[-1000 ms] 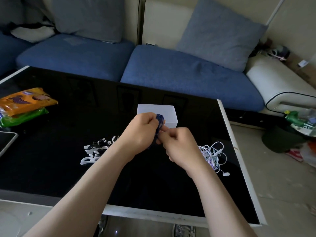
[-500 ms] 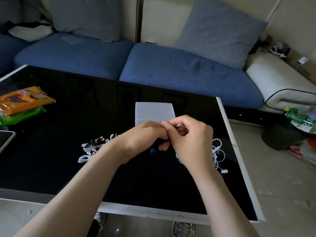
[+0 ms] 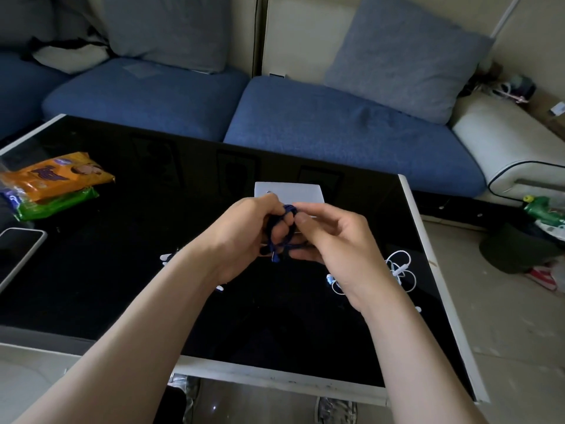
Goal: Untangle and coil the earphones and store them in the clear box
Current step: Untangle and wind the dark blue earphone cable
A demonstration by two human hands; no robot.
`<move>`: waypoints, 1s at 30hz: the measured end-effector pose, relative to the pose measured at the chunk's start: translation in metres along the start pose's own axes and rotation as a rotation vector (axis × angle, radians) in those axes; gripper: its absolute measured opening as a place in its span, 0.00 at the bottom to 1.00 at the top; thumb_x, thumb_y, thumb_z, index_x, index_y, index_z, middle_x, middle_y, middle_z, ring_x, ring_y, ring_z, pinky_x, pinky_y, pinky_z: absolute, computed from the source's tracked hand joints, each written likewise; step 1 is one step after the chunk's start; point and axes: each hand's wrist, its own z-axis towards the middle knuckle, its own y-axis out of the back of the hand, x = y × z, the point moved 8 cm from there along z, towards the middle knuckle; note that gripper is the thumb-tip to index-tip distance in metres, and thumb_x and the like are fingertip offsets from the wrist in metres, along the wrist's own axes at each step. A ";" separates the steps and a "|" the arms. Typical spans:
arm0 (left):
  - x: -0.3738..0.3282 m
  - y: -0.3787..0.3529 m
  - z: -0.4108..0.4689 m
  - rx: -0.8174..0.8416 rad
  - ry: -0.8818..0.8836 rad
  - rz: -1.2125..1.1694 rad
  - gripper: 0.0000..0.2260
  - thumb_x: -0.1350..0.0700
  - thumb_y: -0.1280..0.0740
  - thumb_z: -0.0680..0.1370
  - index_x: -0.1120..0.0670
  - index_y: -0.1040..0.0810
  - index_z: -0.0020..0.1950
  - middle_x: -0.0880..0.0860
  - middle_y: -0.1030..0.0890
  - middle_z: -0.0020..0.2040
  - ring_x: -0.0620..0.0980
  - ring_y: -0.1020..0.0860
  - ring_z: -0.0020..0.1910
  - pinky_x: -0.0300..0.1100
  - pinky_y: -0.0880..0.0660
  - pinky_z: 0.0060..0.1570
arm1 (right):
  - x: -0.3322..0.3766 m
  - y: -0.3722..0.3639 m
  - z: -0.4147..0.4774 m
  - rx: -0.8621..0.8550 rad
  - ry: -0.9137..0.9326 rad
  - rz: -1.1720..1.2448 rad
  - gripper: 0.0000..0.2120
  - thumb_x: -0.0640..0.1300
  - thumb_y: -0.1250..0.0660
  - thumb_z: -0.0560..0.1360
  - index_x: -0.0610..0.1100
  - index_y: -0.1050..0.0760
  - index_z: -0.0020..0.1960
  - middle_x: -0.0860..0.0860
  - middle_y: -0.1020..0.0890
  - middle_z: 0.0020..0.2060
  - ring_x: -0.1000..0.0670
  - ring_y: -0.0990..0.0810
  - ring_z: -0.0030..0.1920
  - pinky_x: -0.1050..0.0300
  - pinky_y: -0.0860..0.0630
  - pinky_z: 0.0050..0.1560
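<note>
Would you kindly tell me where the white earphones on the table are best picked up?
Probably from above, pinching the white earphones where their loops cross; they lie flat and loose on the table, so one strand would trail.

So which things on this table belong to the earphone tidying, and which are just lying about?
Part of the job: blue earphones, gripped by left hand and right hand; clear box; white earphones on the table.

Lying about: orange packet; green packet; phone.
</note>
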 end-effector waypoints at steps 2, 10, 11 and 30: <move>0.001 0.005 -0.001 0.006 0.011 -0.036 0.16 0.56 0.41 0.81 0.53 0.20 0.37 0.53 0.26 0.33 0.53 0.25 0.38 0.59 0.28 0.66 | -0.005 -0.003 0.002 0.020 -0.023 0.011 0.09 0.40 0.32 0.84 0.46 0.15 0.60 0.45 0.10 0.49 0.46 0.11 0.51 0.49 0.14 0.55; -0.014 0.020 -0.011 -0.209 -0.097 -0.018 0.13 0.56 0.42 0.79 0.55 0.26 0.35 0.52 0.30 0.29 0.49 0.30 0.30 0.47 0.27 0.44 | -0.012 -0.031 0.006 0.064 -0.088 0.279 0.12 0.38 0.28 0.80 0.40 0.17 0.64 0.43 0.11 0.52 0.48 0.13 0.52 0.54 0.21 0.55; -0.017 0.024 -0.013 -0.269 -0.139 0.000 0.13 0.55 0.41 0.79 0.55 0.26 0.36 0.51 0.30 0.29 0.49 0.31 0.30 0.48 0.28 0.43 | -0.010 -0.035 0.007 0.066 -0.077 0.294 0.11 0.38 0.28 0.80 0.42 0.17 0.62 0.44 0.11 0.51 0.49 0.13 0.52 0.54 0.21 0.54; -0.041 0.029 -0.036 -0.416 -0.435 0.252 0.20 0.50 0.46 0.80 0.63 0.22 0.46 0.63 0.19 0.43 0.57 0.18 0.44 0.56 0.19 0.45 | 0.011 -0.048 0.012 0.027 0.170 0.094 0.12 0.42 0.25 0.80 0.40 0.18 0.61 0.47 0.12 0.53 0.46 0.13 0.55 0.52 0.16 0.57</move>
